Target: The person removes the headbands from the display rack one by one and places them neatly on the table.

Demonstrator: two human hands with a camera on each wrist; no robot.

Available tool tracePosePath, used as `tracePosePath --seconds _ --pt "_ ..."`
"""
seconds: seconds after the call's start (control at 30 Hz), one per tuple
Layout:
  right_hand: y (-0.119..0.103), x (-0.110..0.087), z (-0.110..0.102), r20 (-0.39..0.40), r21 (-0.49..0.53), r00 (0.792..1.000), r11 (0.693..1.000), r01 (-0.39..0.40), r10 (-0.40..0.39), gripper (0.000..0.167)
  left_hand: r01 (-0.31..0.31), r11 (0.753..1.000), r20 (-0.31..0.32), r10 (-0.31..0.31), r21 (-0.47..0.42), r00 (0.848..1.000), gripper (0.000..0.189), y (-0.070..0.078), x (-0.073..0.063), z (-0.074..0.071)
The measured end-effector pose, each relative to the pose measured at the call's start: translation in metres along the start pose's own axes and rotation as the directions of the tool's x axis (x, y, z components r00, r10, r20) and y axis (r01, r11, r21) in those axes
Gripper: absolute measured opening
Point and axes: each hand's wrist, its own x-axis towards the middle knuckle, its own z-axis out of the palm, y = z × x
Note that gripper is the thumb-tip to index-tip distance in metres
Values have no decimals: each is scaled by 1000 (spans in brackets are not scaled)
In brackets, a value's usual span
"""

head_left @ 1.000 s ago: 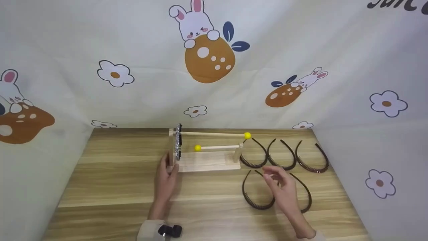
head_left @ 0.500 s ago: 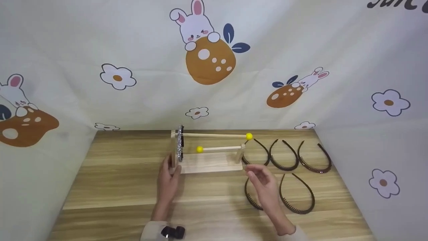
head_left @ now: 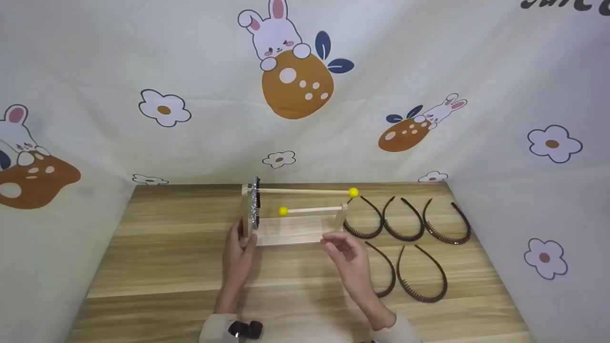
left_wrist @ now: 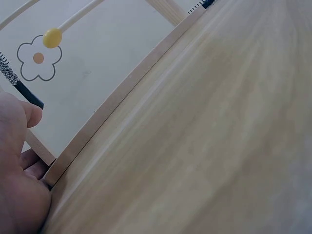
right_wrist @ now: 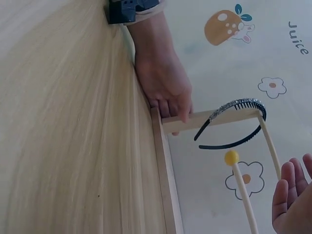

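A pale wooden stand [head_left: 290, 232] has a post at each end, each carrying a rod tipped with a yellow ball. My left hand [head_left: 238, 259] grips its left end, thumb in front and fingers round behind the post, as the right wrist view also shows. From the upper rod, close to the left post, hangs a glittery silver headband [right_wrist: 239, 104] with black teeth and its two ends pointing down. My right hand [head_left: 355, 264] holds nothing; its fingers are loosely curled in front of the stand's right end, overlapping the base edge in the head view.
Several dark toothed headbands lie right of the stand in two rows: a back row with a middle headband [head_left: 404, 238] and a front row with a right headband [head_left: 429, 299]. A printed cloth [head_left: 214, 143] rises behind the wood-grain table [head_left: 157, 267].
My right hand has moved left from above the front headbands to the front of the stand's right end. My left hand keeps its grip, and the silver headband hangs in the same place.
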Motion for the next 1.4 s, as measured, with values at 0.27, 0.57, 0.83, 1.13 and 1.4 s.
tracePosePath --seconds 0.27,0.57,0.83,1.13,1.4 --pt "-1 10 18 5 5 1000 1000 -27 27 19 -2 1000 18 2 -5 1000 64 -1 2 2" --pt "-2 25 42 31 54 997 996 -74 72 23 -1 1000 13 1 1 1000 65 -1 0 0" --pt "-3 40 62 65 75 993 991 -109 104 27 -3 1000 5 3 9 1000 66 -1 0 0" --pt "-2 52 84 87 70 987 988 -139 133 32 -49 999 -18 49 5 999 63 -3 1 2" --pt "-2 59 106 111 66 978 981 -183 175 38 -43 999 -21 43 11 999 63 -2 0 2"
